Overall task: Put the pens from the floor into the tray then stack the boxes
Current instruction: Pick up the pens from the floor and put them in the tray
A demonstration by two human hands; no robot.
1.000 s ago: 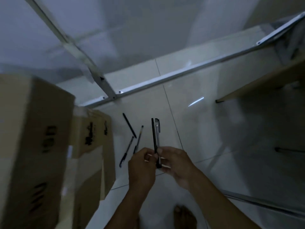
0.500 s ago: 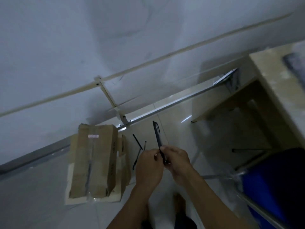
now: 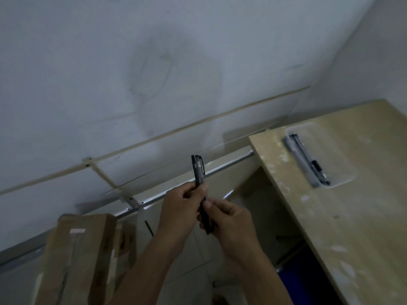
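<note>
We face a pale grey wall (image 3: 154, 62) above a tiled floor (image 3: 176, 280). At right stands a light wooden table (image 3: 352, 227), its shallow tray (image 3: 339, 172) already holding pens. Two cardboard boxes (image 3: 81, 260) stand at lower left. Our left hand (image 3: 180, 208) and right hand (image 3: 229, 223) are both closed around dark pens (image 3: 199, 172) — held upright, mid-air. One pen (image 3: 148, 226) lies on the floor.

I see the bench (image 3: 343, 216) on the right, with the tray (image 3: 319, 159) lying on its far part and pens (image 3: 306, 160) in it. The boxes (image 3: 79, 260) stand on the floor (image 3: 187, 260) at near left, one pen (image 3: 149, 227) lying just right of them. Both hands, left hand (image 3: 180, 212) and right hand (image 3: 229, 223), meet between boxes and bench, the held pens (image 3: 199, 172) between them pointing toward the far wall (image 3: 154, 73).
</note>
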